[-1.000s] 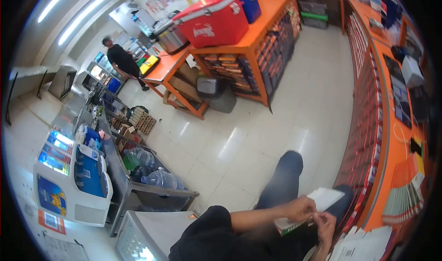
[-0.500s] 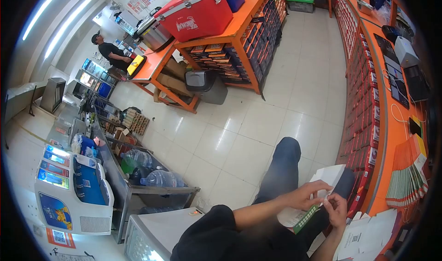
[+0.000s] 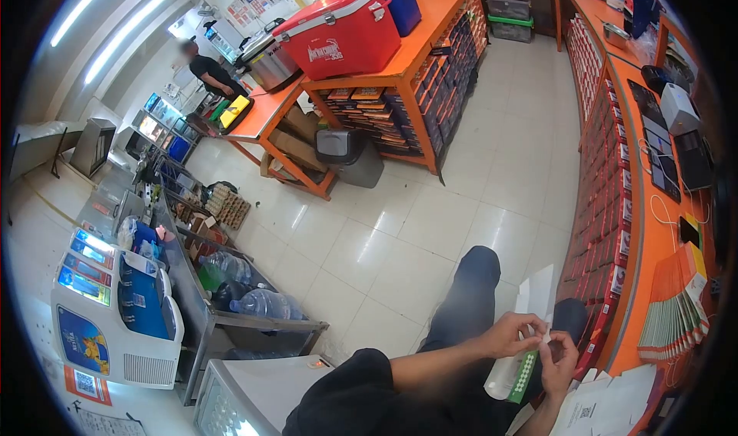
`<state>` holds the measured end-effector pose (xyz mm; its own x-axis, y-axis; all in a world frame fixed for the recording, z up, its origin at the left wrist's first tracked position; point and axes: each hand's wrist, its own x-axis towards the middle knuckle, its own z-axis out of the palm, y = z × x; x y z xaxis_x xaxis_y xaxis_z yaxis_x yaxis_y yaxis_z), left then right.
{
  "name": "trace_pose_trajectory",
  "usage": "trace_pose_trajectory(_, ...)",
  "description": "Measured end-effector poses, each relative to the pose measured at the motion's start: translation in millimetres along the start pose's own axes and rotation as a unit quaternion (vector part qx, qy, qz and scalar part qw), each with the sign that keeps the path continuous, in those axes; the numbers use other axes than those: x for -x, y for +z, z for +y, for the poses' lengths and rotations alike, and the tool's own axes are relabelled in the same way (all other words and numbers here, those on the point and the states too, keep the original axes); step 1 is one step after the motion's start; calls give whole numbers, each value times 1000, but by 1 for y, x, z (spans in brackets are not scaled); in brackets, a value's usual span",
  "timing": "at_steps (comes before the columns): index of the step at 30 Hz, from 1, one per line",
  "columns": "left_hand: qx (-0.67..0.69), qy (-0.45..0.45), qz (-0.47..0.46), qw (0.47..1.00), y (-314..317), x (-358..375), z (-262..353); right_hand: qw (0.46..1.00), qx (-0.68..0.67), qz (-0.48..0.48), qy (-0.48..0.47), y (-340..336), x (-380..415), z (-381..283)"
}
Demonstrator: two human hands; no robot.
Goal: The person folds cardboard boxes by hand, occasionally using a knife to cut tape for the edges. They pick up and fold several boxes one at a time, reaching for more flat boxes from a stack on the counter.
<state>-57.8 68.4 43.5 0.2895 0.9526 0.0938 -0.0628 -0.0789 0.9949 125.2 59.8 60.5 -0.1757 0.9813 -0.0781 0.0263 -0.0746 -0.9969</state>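
A white piece of folding cardboard [image 3: 535, 289] with a green, white-dotted strip [image 3: 523, 376] lies over my lap. My left hand [image 3: 513, 335] is closed in a pinch on its middle edge. Close beside it, almost touching, my right hand [image 3: 559, 361] pinches the same cardboard with thumb and fingertips. One white panel stands up beyond my fingers, and a rounded pale part [image 3: 501, 377] shows below my left wrist. The fingers hide the fold between them.
White printed cardboard sheets [image 3: 607, 407] lie at my right, below a fanned stack of orange-and-green cartons [image 3: 673, 313] on the orange counter [image 3: 626, 305]. A white freezer [image 3: 265, 390] stands at my left. A person [image 3: 211, 73] stands behind the far table.
The cardboard has turned in my hands; its far white panel now stands more upright and looks narrower. Both hands stay close together on it. My view has shifted slightly.
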Motion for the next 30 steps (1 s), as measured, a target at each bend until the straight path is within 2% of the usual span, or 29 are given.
trace_pose_trajectory(2, -5, 23, 12, 1000, 2, 1, -9, 1000, -1, 22, 6, 3, 1, 14)
trace_pose_trajectory(4, -9, 46, 24, 999, 3, 1, -10, 997, 43, 54, -29, 3, 1, 22)
trace_pose_trajectory(5, -31, 87, 40, 995, 2, -1, -7, 997, 43, 54, -29, 2, -1, 24)
trace_pose_trajectory(6, -53, 128, 56, 989, 2, -2, -4, 990, 110, 50, -73, 0, -2, 26)
trace_pose_trajectory(7, -52, 128, 54, 989, 0, -2, 0, 976, 176, 46, -116, 0, -2, 26)
trace_pose_trajectory(9, -170, 108, 41, 979, -3, 0, 8, 972, 206, 20, -111, 4, -2, -5)
trace_pose_trajectory(10, -167, 106, 37, 980, -4, 0, 9, 966, 235, -9, -107, 6, -4, -17)
trace_pose_trajectory(11, -224, 112, 48, 967, -3, 0, 9, 966, 236, -6, -103, 6, -5, -19)
trace_pose_trajectory(12, -281, 119, 58, 951, -4, -1, 10, 957, 256, -16, -132, 5, -6, -21)
trace_pose_trajectory(13, -272, 12, 7, 962, -7, 1, 19, 948, 276, -24, -159, 5, -7, -23)
trace_pose_trajectory(14, -265, 8, -7, 964, -12, 1, 22, 949, 278, -13, -146, 6, -9, -26)
trace_pose_trajectory(16, -380, 199, 76, 900, -15, -2, 24, 960, 254, -42, -111, 3, -9, -32)
trace_pose_trajectory(18, -390, 145, 35, 909, -16, -5, 39, 961, 249, -37, -114, 0, -9, -29)
trace_pose_trajectory(19, -388, 149, 9, 909, -19, -9, 42, 968, 233, -30, -91, 2, -7, -34)
trace_pose_trajectory(20, -384, 152, -13, 911, -20, -10, 41, 964, 237, -27, -116, -1, -9, -25)
trace_pose_trajectory(21, -372, 137, -38, 917, -21, -12, 43, 984, 172, -28, -28, -1, -7, -28)
trace_pose_trajectory(24, -342, 91, -82, 932, -24, -16, 49, 991, 118, -39, 40, -4, -3, -22)
trace_pose_trajectory(26, -328, 60, -95, 938, -25, -18, 48, 990, -51, -57, 122, -2, -5, -22)
trace_pose_trajectory(30, -311, 23, -106, 944, -26, -19, 50, 975, -130, -94, 157, -6, -4, -18)
